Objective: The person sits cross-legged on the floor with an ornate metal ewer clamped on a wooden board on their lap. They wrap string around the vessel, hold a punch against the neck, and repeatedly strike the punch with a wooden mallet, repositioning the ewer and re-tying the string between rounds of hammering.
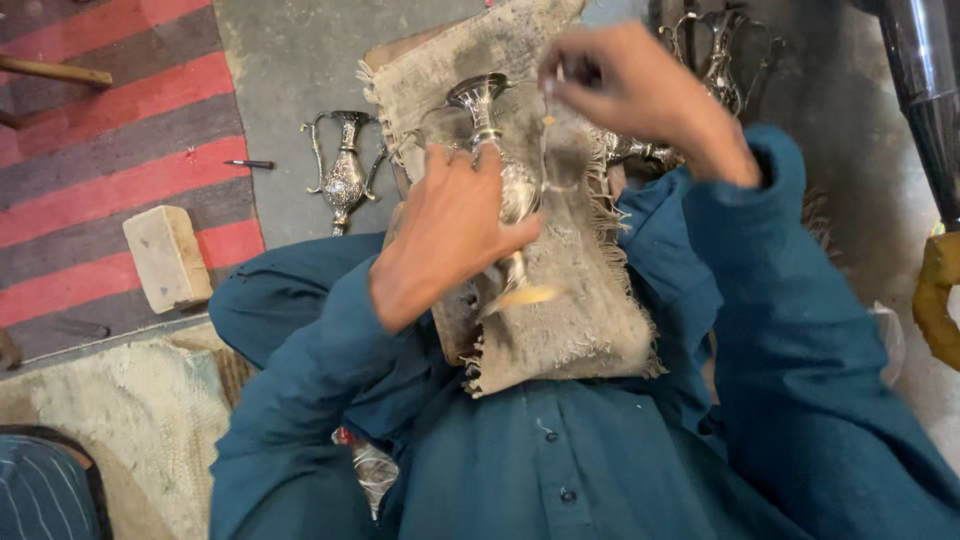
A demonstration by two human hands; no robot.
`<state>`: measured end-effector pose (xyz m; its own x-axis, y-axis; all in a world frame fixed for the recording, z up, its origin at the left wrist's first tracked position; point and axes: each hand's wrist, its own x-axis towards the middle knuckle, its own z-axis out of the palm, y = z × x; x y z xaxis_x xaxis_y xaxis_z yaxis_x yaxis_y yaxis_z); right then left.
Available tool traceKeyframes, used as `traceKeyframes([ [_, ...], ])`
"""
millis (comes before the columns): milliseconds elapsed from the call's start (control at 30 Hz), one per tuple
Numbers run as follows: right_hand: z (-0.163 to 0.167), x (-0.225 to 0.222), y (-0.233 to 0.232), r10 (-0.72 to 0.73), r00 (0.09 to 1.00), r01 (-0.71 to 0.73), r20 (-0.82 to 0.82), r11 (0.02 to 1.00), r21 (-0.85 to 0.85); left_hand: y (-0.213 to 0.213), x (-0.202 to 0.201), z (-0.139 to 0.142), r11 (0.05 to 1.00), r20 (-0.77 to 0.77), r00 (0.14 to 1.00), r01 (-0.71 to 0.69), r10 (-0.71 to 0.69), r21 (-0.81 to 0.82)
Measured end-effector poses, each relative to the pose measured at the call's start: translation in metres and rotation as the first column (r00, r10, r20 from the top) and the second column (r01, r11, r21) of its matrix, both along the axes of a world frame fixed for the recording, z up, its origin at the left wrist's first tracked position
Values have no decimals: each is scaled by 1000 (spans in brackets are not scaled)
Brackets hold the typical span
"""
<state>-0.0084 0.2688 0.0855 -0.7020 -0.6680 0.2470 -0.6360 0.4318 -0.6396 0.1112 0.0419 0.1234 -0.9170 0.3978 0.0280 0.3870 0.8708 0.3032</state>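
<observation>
Vase (497,150), silver, lies tilted on burlap-covered board (560,300) across the lap; left hand (445,235) grips its body, fingers wrapped. Right hand (625,85) pinches a thin tool (546,130), probably a file, above it. Bare concrete floor (290,60) left; one second vase (345,170) lies there, one brick (167,257) on rug.

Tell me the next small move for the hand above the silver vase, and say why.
Probably lower the right hand so the thin tool it pinches meets the silver vase. The left hand already grips the vase's body on the burlap pad, while the tool seems to hang just beside the neck; contact is too blurred to confirm.
</observation>
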Motion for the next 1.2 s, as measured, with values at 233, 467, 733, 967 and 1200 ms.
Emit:
traceKeyframes([
  [233, -24, 40, 21, 116, 968, -77, 224, 982, -174, -1, 5, -36, 996, 28, 997, -67, 66, 50],
  [467, -67, 50, 35, -163, 922, 242, 352, 951, -193, -75, -23, -67, 956, -260, 929, -215, 263, 200],
  [733, -135, 36, 36, -304, 917, 384, 257, 846, -370, -108, -36, -93, 915, -175, 951, -180, 256, 361],
  [967, -149, 47, 25, -197, 878, 432, 436, 719, -545, -122, -37, -105, 900, -268, 901, -232, 342, 368],
  [1200, -157, 42, 22, -378, 823, 565, 424, 625, -539, -108, -3, -102, 839, -174, 950, -134, 261, 528],
])
